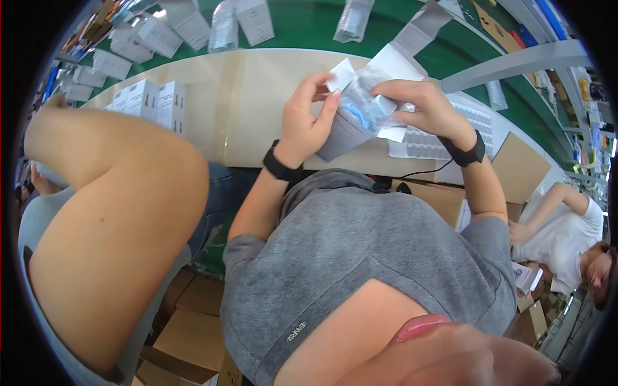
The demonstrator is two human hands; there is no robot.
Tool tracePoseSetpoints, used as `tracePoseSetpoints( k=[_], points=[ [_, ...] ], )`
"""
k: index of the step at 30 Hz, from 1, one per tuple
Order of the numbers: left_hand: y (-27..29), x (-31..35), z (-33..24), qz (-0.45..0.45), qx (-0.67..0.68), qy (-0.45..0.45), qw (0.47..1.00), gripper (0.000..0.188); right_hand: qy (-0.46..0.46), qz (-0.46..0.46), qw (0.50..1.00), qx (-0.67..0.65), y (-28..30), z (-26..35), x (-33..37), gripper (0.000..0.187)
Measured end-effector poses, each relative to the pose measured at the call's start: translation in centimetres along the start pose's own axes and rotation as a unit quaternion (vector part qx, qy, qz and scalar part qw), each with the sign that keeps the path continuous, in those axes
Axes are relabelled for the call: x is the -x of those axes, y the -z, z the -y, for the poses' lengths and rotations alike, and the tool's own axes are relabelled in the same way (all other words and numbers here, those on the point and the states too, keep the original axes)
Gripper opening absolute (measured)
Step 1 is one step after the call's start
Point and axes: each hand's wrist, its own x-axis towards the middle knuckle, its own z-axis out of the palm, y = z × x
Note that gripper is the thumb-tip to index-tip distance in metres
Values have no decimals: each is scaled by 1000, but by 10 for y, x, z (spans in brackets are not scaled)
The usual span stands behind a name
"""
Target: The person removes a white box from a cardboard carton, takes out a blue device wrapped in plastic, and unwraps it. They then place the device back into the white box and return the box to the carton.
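Note:
A white carton (pixel 347 138) with raised flaps is tilted between my hands above the pale worktable. My left hand (pixel 308 121) is closed at the carton's left side, with finger and thumb pinching a white flap (pixel 341 74). In the carton's opening lies a clear plastic-wrapped item (pixel 362 110) with light blue parts; its exact kind is hard to make out. My right hand (pixel 421 106) grips the upper right part of this wrapped item. Both wrists wear black bands.
Several small white boxes (pixel 145 100) stand on the table's left. A white sheet with a grid of labels (pixel 421 147) lies right of the carton. Beyond the table, the green conveyor (pixel 296 29) carries boxes and bubble-wrapped items. A co-worker's arm (pixel 122 186) is close at left; another person (pixel 553 231) is at right.

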Motion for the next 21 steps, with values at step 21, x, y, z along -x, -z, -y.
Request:
tracePoseSetpoints(
  k=[21],
  points=[
    [2, -37, -68, 96, -24, -197, 975, 45, -82, -104, 988, -84, 30, 63, 6, 41]
  ],
)
